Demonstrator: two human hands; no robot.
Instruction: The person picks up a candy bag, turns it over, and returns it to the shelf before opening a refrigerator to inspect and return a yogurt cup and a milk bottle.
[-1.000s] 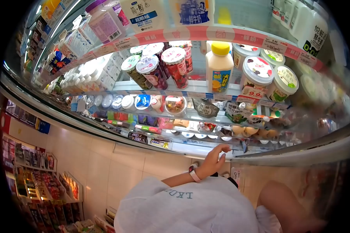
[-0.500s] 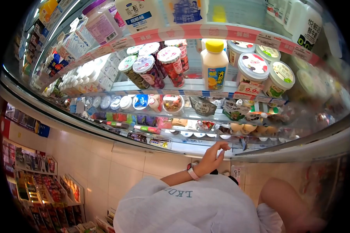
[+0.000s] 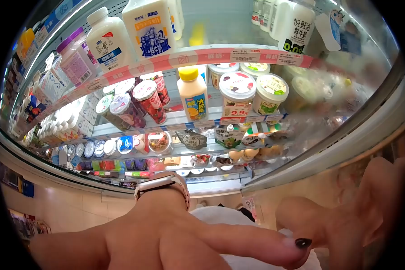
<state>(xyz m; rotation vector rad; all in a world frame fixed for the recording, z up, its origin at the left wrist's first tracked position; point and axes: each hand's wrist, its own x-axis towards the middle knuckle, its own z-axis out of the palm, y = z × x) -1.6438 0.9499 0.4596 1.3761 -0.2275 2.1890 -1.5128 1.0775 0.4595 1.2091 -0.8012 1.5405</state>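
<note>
My left hand (image 3: pixel 166 238) is very close to the camera, at the bottom of the view, with a light-banded watch (image 3: pixel 162 185) on its wrist. Its fingers are spread and nothing shows in them; one, with a dark nail, stretches right, while others run past the lower edge. At the lower right, my right hand or arm (image 3: pixel 337 225) is blurred beside the glass door, its fingers not distinguishable. Beyond the left hand, a yellow-capped bottle (image 3: pixel 193 95) stands on a chilled shelf. White lidded tubs (image 3: pixel 237 89) are to its right, fruit cups (image 3: pixel 149 101) to its left.
The open refrigerated case holds milk jugs (image 3: pixel 149 29) on its upper shelf and bagged and cupped goods lower down. A glass door edge (image 3: pixel 328 123) slants along the right. Tiled floor (image 3: pixel 72 207) and a snack rack (image 3: pixel 29 224) are at the lower left.
My left hand has come up from in front of the case to close before the camera, its fingers now spread. The view has shifted, so the shelf goods appear further left.
</note>
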